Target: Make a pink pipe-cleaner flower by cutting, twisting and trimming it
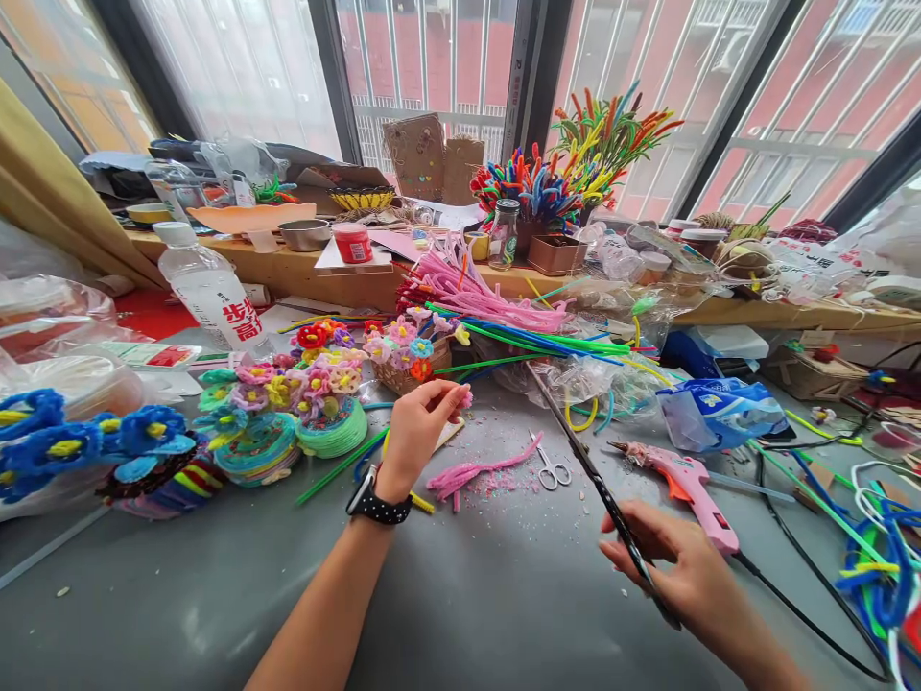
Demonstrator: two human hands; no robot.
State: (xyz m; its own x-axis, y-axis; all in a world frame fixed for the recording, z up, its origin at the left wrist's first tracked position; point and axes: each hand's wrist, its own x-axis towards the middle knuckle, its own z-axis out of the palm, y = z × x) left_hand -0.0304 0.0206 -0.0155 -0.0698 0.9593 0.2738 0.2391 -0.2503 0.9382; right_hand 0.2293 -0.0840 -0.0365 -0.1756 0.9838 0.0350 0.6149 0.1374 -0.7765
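Observation:
My left hand [417, 427], with a black watch at the wrist, is raised over the grey table and pinches a small pink piece [466, 395] at its fingertips. My right hand [683, 566] grips a long thin black rod [582, 456] that slants up and left across the table. A pink pipe cleaner piece [475, 472] and pink crumbs lie between the hands. Small scissors [551, 467] and a pink glue gun [683, 485] lie just beyond my right hand.
Pipe-cleaner flowers [317, 384] and blue flowers [64, 441] crowd the left. A water bottle [208, 288] stands behind them. Bundles of pink and green pipe cleaners [496, 307] lie ahead, cables and wires [870, 547] on the right, and a cluttered wooden shelf [309, 269] under the window.

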